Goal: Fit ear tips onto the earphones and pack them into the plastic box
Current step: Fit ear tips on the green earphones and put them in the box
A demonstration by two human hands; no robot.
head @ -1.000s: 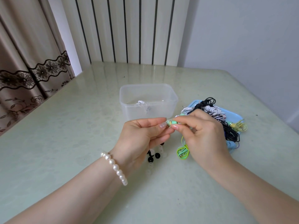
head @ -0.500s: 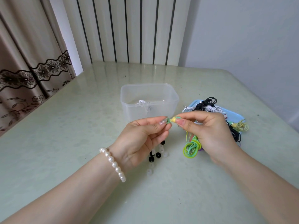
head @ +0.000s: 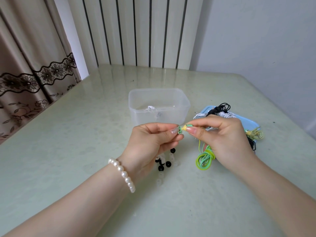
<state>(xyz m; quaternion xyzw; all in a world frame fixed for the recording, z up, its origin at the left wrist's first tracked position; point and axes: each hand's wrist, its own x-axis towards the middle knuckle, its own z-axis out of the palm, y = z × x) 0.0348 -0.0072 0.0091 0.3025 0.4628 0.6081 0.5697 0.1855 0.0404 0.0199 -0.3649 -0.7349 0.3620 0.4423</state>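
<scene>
My right hand (head: 227, 139) pinches a green and yellow earbud (head: 186, 127) between thumb and forefinger. Its coiled green cable (head: 204, 159) hangs below the hand, just above the table. My left hand (head: 152, 142) pinches a small green ear tip (head: 180, 130) right at the earbud's nozzle. Behind both hands stands the clear plastic box (head: 159, 106) with a white earphone (head: 152, 108) inside. Loose black and clear ear tips (head: 165, 162) lie on the table under my left hand.
A light blue tray (head: 246, 122) at the right holds a tangle of black, white and yellow-green earphones (head: 220, 110). The pale green table (head: 68, 151) meets a curtain on the left and a wall at the back.
Both hands rose slightly and the green cable bundle lifted off the table. The ear tip now shows at the earbud's nozzle between my fingertips.
</scene>
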